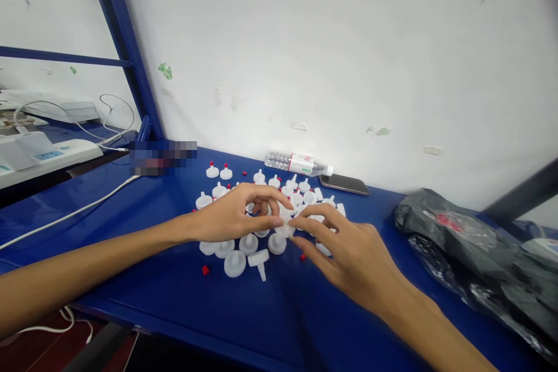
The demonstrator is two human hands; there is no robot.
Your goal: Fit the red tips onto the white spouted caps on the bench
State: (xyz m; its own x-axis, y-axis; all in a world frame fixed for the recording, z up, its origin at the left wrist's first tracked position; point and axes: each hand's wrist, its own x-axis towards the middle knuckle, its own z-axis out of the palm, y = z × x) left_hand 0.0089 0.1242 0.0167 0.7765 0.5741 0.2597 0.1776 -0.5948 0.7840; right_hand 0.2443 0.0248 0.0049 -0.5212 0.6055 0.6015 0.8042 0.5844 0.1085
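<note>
Between my two hands is a white plastic nozzle cap (285, 231), slightly blurred and partly covered by fingers. My left hand (239, 212) reaches in from the left, its thumb and fingers closed at the cap's upper side. From the right, my right hand (349, 241) has thumb and index finger on the cap's other edge. Many similar white nozzle caps (235, 264) lie around and beneath the hands, mostly spout up. One nozzle cap (259, 261) rests tipped with its spout toward me. Small red tips (206, 270) are scattered among them, and two caps (212, 171) at the back left wear red tips.
A plastic water bottle (300, 163) lies along the wall beside a dark phone (344, 184). Dark plastic bags (453, 238) cover the blue table's (174, 296) right side. A white cable (78, 209) crosses the left, near a power strip (56, 154) and a blue metal frame (131, 52).
</note>
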